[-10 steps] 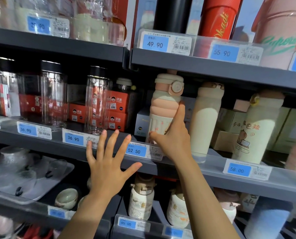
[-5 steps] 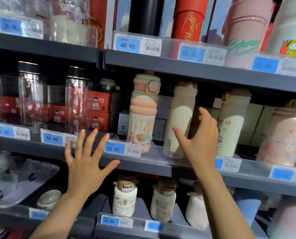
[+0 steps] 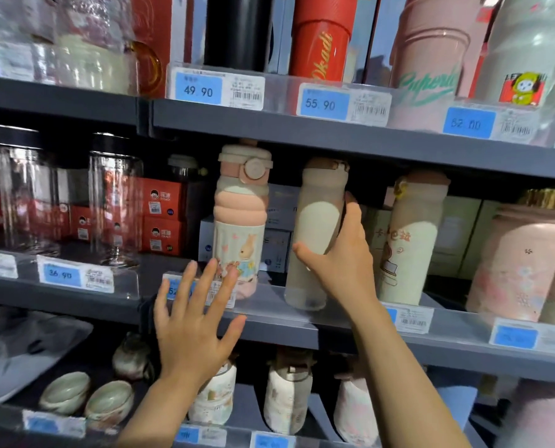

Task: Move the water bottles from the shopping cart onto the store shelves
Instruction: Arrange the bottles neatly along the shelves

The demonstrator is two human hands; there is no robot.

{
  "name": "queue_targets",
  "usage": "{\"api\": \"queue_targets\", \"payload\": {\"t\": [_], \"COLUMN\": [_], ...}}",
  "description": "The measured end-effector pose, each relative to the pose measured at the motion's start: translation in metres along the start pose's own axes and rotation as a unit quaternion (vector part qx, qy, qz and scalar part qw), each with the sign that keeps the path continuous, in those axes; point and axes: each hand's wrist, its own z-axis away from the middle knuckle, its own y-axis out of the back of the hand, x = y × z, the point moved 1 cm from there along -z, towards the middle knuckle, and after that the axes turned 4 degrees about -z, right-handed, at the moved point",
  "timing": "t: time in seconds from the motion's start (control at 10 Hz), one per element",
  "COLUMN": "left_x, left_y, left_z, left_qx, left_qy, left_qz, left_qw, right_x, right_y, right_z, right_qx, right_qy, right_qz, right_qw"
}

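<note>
While the right hand (image 3: 341, 260) wraps thumb and fingers around the cream bottle (image 3: 315, 234) standing on the middle shelf (image 3: 269, 318), the left hand (image 3: 192, 328) hovers with fingers spread, holding nothing, in front of the shelf edge just below the pink rabbit bottle (image 3: 242, 221). The step looks like settling a bottle into its row; next the person would likely straighten it, release, and return to the cart, which is out of view.

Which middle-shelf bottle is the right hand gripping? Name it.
The plain frosted cream bottle, second from left among the pastel ones. The right hand wraps it; the rabbit-print bottle and bear-print bottle beside it stand untouched.
</note>
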Motion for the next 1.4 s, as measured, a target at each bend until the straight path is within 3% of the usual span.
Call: {"api": "queue_targets", "payload": {"t": [0.2,0.3,0.5,0.6,0.7,0.8,1.0,1.3,1.4], "left_x": [0.000,0.000,0.000,-0.001,0.000,0.001,0.000,-0.001,0.000], "left_y": [-0.009,-0.009,-0.009,-0.010,-0.010,-0.010,-0.010,-0.010,-0.011], "left_z": [-0.001,-0.001,-0.001,0.000,0.000,0.000,0.001,0.001,0.000], "left_qx": [0.068,0.077,0.084,0.085,0.086,0.087,0.093,0.088,0.087], "left_qy": [-0.010,-0.008,-0.007,-0.006,-0.004,-0.005,-0.003,-0.003,-0.005], "left_qz": [-0.013,-0.008,-0.011,-0.011,-0.012,-0.009,-0.008,-0.012,-0.015], "left_qw": [0.998,0.997,0.996,0.996,0.996,0.996,0.996,0.996,0.996], "right_x": [0.019,0.018,-0.002,0.006,0.014,0.017,0.002,0.023,0.024], "right_y": [0.021,0.020,-0.011,-0.013,0.002,0.010,-0.008,0.010,0.013], "right_z": [-0.011,-0.009,0.015,0.012,0.007,0.007,0.021,0.008,0.009], "right_qx": [-0.101,-0.096,0.042,0.045,-0.011,-0.044,0.056,-0.028,-0.027], "right_qy": [0.001,-0.010,-0.004,0.000,-0.009,-0.013,-0.018,-0.010,-0.004], "right_qz": [-0.070,-0.071,0.104,0.062,-0.059,-0.107,0.103,-0.035,-0.028], "right_qw": [0.992,0.993,0.994,0.997,0.998,0.993,0.993,0.999,0.999]}}
